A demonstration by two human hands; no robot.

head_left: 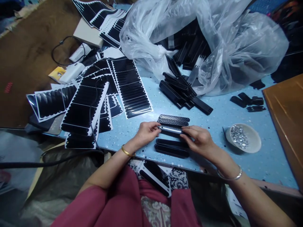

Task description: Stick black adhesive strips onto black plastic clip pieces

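Observation:
A slim, dark, glossy strip-shaped piece [172, 129] lies level between my hands, just over the blue table. My left hand [148, 131] pinches its left end, and my right hand [198, 137] grips its right end. Beyond it are black pieces with a perforated pattern [173, 119]. On the near side, smooth black pieces [170, 150] lie side by side, their right ends close to my right hand. A sheet with black strip stickers [155, 178] rests on my lap. The fingertips partly cover both ends of the held piece.
Sheets of black stickers [132, 88] spread across the left. At the back, a clear plastic bag [236, 56] holds many black parts, some spilling out in a pile [175, 91]. A white bowl [255, 140] of small metal bits stands right, near small black parts [247, 101].

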